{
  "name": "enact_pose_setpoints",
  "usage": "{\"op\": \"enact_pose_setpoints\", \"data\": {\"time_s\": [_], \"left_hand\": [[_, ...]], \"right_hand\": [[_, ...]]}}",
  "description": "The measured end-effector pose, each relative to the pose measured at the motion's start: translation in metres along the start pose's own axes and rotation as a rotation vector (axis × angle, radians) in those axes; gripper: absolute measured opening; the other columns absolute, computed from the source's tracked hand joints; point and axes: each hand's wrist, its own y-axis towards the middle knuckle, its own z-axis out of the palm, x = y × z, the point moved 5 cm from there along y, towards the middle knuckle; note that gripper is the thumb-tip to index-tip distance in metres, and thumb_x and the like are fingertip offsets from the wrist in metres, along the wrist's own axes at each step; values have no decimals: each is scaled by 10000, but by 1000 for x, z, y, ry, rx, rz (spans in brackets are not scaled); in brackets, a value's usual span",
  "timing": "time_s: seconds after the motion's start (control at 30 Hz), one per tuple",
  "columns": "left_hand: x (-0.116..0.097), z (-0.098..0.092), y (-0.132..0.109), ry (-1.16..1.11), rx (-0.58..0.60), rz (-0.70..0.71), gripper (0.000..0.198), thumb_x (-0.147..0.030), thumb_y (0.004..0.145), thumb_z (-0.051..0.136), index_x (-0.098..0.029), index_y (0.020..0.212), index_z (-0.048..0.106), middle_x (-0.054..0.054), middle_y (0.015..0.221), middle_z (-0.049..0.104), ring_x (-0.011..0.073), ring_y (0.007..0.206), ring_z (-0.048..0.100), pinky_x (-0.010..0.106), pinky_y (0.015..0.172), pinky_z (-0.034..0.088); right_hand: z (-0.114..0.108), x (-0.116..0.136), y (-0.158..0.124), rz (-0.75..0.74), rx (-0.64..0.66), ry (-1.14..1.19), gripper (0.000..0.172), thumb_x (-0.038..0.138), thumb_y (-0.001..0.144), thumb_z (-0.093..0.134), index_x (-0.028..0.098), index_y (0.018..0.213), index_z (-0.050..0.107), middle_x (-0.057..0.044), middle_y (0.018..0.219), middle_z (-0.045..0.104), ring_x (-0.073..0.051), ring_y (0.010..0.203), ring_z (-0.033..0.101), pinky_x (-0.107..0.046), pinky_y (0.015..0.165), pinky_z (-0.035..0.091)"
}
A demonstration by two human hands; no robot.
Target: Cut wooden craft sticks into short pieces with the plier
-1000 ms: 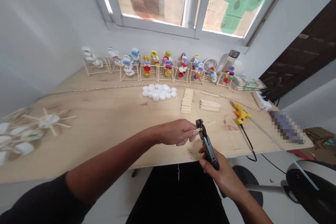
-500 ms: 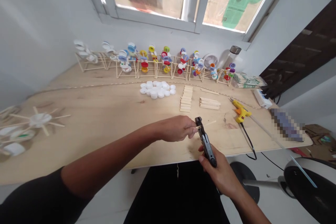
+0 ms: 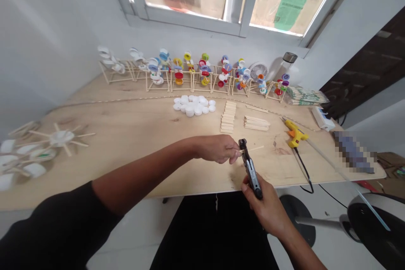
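Note:
My left hand pinches one end of a thin wooden stick just above the wooden table. My right hand is wrapped round the handles of black cutting pliers. The pliers' jaws sit on the stick right beside my left fingertips, and the stick's free end points right. Beyond my hands lie two stacks of wooden sticks and a cluster of white bottle caps.
A row of stick frames with coloured caps lines the back wall under the window. A yellow glue gun with its cord lies at the right, a white power strip further back. Stick-and-cap wheels lie at the left. A black stool is below the table's right edge.
Both hands stay together on the stick and pliers. The view has shifted slightly; the hands sit a little higher and further right in the frame.

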Motion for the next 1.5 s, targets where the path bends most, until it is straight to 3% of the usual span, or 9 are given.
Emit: {"op": "enact_pose_setpoints", "data": {"time_s": [0.33, 0.73, 1.0, 1.1, 1.2, 1.3, 1.4, 1.5], "left_hand": [[8, -1, 7, -68, 64, -39, 287, -377, 836, 403, -158, 678, 501, -74, 440, 309, 59, 397, 245, 185, 423, 237], [8, -1, 14, -46, 64, -80, 288, -377, 834, 407, -157, 684, 517, -65, 449, 307, 68, 414, 271, 181, 419, 249], [8, -1, 14, 13, 37, -31, 308, -384, 856, 367, -156, 755, 547, -73, 429, 324, 75, 401, 293, 184, 424, 270], [4, -3, 11, 148, -90, -9, 317, -347, 870, 334, -156, 739, 550, -46, 463, 445, 95, 468, 418, 196, 506, 336], [-1, -5, 2, 343, -346, 23, 348, -313, 879, 309, -151, 664, 530, -4, 598, 563, 113, 584, 503, 217, 598, 366], [-3, 2, -10, 386, -554, 44, 328, -276, 893, 269, -153, 798, 558, 8, 686, 593, 121, 624, 526, 225, 625, 383], [-2, 15, -16, 362, -668, 62, 297, -238, 893, 274, -164, 1034, 525, 6, 722, 602, 127, 652, 549, 229, 641, 407], [-2, 27, -14, 397, -749, 89, 288, -238, 901, 272, -166, 983, 538, 34, 832, 617, 137, 746, 572, 234, 678, 425]], "right_hand": [[-3, 1, -1, 9, -34, -83, 146, 343, 828, 436, 207, 806, 486, 23, 618, 526, -149, 549, 519, -234, 533, 380], [0, -7, 1, 3, -144, -110, 172, 356, 827, 425, 208, 775, 495, 14, 628, 538, -157, 567, 518, -239, 552, 377], [3, -11, 2, 15, -182, -92, 174, 352, 815, 441, 201, 784, 520, 14, 609, 543, -157, 554, 524, -236, 534, 373], [1, -9, 1, 23, -189, -93, 174, 344, 814, 444, 195, 796, 532, 12, 610, 548, -156, 558, 523, -236, 536, 378], [-1, -7, 0, 30, -193, -81, 177, 344, 815, 447, 191, 802, 535, 7, 623, 555, -157, 571, 529, -238, 543, 382], [-3, -5, -1, 26, -187, -59, 178, 347, 821, 443, 194, 797, 530, 9, 615, 549, -158, 564, 527, -239, 536, 380], [-3, -4, -1, 22, -191, -41, 176, 348, 824, 441, 196, 791, 523, 3, 634, 555, -163, 581, 535, -243, 557, 390], [-2, -3, -1, 21, -179, -18, 174, 343, 826, 441, 196, 767, 512, 2, 635, 557, -161, 584, 537, -241, 561, 391]]}}
